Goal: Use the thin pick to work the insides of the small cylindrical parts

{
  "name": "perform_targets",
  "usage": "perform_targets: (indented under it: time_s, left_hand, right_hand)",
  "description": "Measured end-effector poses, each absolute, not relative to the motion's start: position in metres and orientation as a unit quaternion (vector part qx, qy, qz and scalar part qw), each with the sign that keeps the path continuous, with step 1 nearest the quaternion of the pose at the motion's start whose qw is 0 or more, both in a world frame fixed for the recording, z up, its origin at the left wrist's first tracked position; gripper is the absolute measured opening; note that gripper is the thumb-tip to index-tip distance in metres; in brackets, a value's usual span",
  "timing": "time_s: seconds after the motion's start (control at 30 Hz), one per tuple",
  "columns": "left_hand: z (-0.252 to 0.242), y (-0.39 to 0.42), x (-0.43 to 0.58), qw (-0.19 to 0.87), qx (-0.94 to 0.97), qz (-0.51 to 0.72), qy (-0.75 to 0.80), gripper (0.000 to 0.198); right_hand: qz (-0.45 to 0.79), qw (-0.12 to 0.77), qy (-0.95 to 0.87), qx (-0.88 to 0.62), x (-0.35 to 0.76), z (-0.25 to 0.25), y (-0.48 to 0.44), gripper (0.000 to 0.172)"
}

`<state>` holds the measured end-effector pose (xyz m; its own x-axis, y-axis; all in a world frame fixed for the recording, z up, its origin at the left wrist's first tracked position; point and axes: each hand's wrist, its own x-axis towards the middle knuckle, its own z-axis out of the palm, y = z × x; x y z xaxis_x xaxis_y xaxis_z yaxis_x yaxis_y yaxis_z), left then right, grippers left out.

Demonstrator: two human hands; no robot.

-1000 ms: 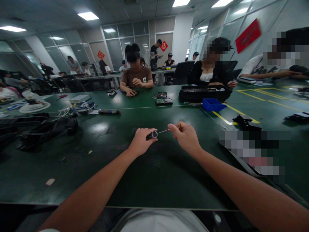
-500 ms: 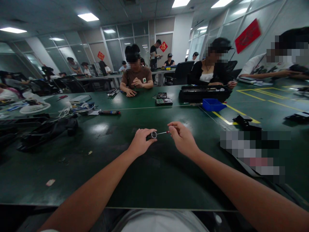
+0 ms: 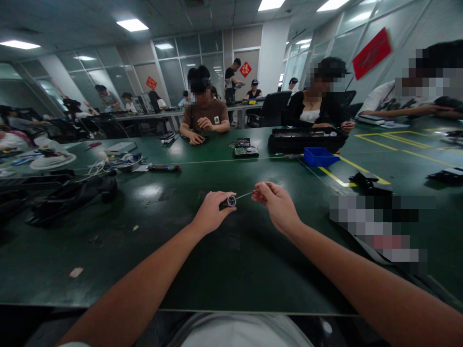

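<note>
Two bare hands work over a green desk [image 3: 202, 270], with the blue bin [image 3: 320, 156] as landmark; from where I stand behind the worker, directions follow the worker's own left and right. The left hand [image 3: 213, 209], nearer the worker than the blue bin and to its left, has a narrow grip: thumb and fingers pinch a small dark cylinder [image 3: 231, 201] whose pale, ring-shaped end is turned toward the worker. The right hand [image 3: 277, 200], also on the near side of the blue bin and to its left, has its grip closed on a thin metal tool [image 3: 244, 195]; the fingers hide most of the handle. The slender shaft slants down to the ring-shaped end, though I cannot tell how far its tip enters.

Just beyond the blue bin lies a long black housing [image 3: 307, 144], at which a co-worker in a dark jacket [image 3: 320, 108] sits. Left of the blue bin is a circuit-board unit [image 3: 246, 152]; farther left lie a dark pen-like tool [image 3: 164, 168] and, farther still, a large black part [image 3: 72, 197]. Black brackets [image 3: 369, 183] rest to the blue bin's right, nearer the worker, by yellow tape lines [image 3: 333, 176].
</note>
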<state>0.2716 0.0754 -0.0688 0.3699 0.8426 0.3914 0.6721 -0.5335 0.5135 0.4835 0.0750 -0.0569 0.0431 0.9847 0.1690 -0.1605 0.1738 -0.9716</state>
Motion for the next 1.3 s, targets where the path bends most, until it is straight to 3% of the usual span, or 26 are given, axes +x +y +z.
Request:
perform_targets:
  time_s: [0.13,0.3,0.53,0.87,1.03,1.2,1.3]
  left_hand:
    - [-0.069,0.077,0.271,0.126,0.827,0.314,0.449,0.038]
    - [-0.070,0.078,0.272,0.120,0.830,0.296,0.457,0.039]
    - [-0.069,0.075,0.273,0.116,0.826,0.292,0.468,0.040]
    - [-0.068,0.075,0.273,0.126,0.822,0.283,0.477,0.040]
    - [-0.070,0.076,0.272,0.120,0.822,0.283,0.480,0.040]
    - [-0.069,0.075,0.273,0.120,0.823,0.278,0.481,0.038]
    - [-0.069,0.075,0.272,0.120,0.824,0.277,0.479,0.038]
  right_hand:
    - [0.608,0.575,-0.359,-0.413,0.488,-0.059,0.084,0.022]
    - [0.528,0.618,-0.417,-0.408,0.489,-0.063,0.084,0.026]
    - [0.456,0.606,-0.501,-0.416,0.485,-0.070,0.082,0.029]
    - [0.300,0.511,-0.630,-0.502,0.488,-0.045,0.064,0.034]
    - [0.300,0.503,-0.666,-0.462,0.487,-0.044,0.060,0.021]
    - [0.282,0.475,-0.676,-0.488,0.487,-0.050,0.063,0.033]
    - [0.288,0.488,-0.667,-0.483,0.487,-0.052,0.065,0.028]
